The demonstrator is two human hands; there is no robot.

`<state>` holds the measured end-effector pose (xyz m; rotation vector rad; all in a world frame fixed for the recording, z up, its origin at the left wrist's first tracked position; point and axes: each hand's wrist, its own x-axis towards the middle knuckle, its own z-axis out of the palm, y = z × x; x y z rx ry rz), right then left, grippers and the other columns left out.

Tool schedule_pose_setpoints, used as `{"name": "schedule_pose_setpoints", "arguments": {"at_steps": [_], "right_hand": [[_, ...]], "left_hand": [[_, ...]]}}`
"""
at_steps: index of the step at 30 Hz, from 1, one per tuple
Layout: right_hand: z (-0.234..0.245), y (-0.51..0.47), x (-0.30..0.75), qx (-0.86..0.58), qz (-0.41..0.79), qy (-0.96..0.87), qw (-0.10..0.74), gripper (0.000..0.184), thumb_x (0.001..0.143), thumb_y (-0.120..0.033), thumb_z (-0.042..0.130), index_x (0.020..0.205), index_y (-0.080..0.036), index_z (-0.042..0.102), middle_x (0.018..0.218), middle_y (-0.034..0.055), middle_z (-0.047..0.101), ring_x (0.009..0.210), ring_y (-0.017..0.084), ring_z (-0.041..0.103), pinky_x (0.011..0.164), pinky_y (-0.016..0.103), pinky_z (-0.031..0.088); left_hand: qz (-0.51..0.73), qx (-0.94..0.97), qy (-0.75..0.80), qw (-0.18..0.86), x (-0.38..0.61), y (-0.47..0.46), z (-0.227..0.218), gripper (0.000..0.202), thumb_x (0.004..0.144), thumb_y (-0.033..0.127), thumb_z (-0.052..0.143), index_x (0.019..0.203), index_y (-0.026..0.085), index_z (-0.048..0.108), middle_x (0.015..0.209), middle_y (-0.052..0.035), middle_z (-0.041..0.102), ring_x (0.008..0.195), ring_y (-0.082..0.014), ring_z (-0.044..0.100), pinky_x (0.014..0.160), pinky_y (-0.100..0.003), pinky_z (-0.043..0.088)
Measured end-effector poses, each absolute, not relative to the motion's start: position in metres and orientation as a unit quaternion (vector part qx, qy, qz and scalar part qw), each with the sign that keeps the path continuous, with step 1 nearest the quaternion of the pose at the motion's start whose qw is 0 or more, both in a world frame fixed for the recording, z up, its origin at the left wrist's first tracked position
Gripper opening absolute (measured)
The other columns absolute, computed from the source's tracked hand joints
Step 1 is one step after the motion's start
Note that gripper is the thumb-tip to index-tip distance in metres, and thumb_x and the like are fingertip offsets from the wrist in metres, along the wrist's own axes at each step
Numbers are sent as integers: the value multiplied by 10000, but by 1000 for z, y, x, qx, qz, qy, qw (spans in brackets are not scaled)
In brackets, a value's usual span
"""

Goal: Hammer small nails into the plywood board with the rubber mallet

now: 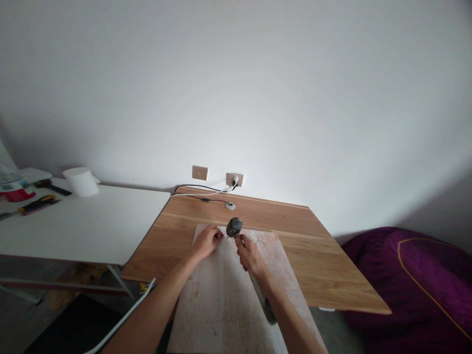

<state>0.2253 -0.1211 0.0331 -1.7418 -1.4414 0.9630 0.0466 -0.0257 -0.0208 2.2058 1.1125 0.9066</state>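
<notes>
My right hand (249,254) is wrapped round the handle of a hammer (234,227), whose dark head is raised over the far part of a worn, whitish board (217,300). The handle runs back under my wrist towards me. To the left, my left hand (208,241) rests at the board's far left part, thumb and fingers pinched together. Whatever sits between those fingertips is too small to make out. Several small nails (261,242) seem to stand in the board to the right of the hammer head.
Beneath the board is a wooden tabletop (313,260). Cables (202,194) run along its back to a wall socket (236,180). On the white table (92,226) at left are a paper roll (81,182) and a yellow-black tool (40,203). Purple cloth (405,280) lies at right.
</notes>
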Motion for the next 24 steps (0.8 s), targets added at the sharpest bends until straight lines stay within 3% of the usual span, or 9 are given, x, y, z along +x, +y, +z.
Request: {"name": "schedule_pose_setpoints", "arguments": {"at_steps": [2,4,6,9,15,18,21,24], "right_hand": [[33,-120,222,-663,368,-559,335,310,1023,-477,354,963,-223,521,610,-88,497,359,71,462,335,163,309],[32,-118,217,-659,368,-567,330,288,1035,-444,362,965,-222,532,621,-85,510,364,67,469,352,163,320],[32,-116,212,-655,370,-576,319,262,1036,-418,406,937,-220,547,613,-83,515,357,65,466,362,168,316],[32,-112,209,-655,369,-583,309,248,1031,-387,456,879,-217,552,598,-76,518,357,62,468,374,171,306],[35,-113,215,-670,359,-561,327,280,1061,-417,362,965,-217,534,599,-76,518,375,68,470,389,165,326],[36,-115,219,-668,362,-560,328,287,1056,-436,363,947,-221,519,591,-85,507,360,63,457,370,160,314],[35,-117,219,-665,362,-564,329,281,1047,-432,375,928,-221,518,585,-87,504,352,58,454,363,157,310],[33,-116,215,-660,363,-571,327,277,1051,-417,372,943,-219,531,593,-84,516,361,57,466,371,154,319]], "left_hand": [[340,812,403,251,46,-27,-23,158,873,161,709,1021,204,743,972,-52,656,929,-212,649,840,-311,499],[354,810,399,244,44,-27,-25,392,812,177,777,1193,221,693,1084,-64,632,983,-221,641,875,-323,515],[359,810,399,238,44,-27,-27,519,764,181,818,1251,224,645,1133,-69,606,1019,-231,631,882,-329,524],[354,810,408,228,44,-26,-30,422,770,175,808,1158,205,645,1105,-66,603,1024,-241,630,874,-333,522],[336,809,427,224,45,-26,-26,66,880,226,729,909,194,680,940,-45,638,898,-219,640,806,-320,495],[324,807,428,247,45,-26,-20,44,878,192,710,835,189,698,873,-39,658,853,-208,640,777,-305,479],[323,808,412,270,45,-26,-18,73,886,165,666,860,193,729,882,-40,675,855,-202,650,775,-295,481],[334,808,407,265,45,-26,-21,182,851,192,718,1031,211,739,978,-52,671,908,-215,652,804,-303,498]]}}
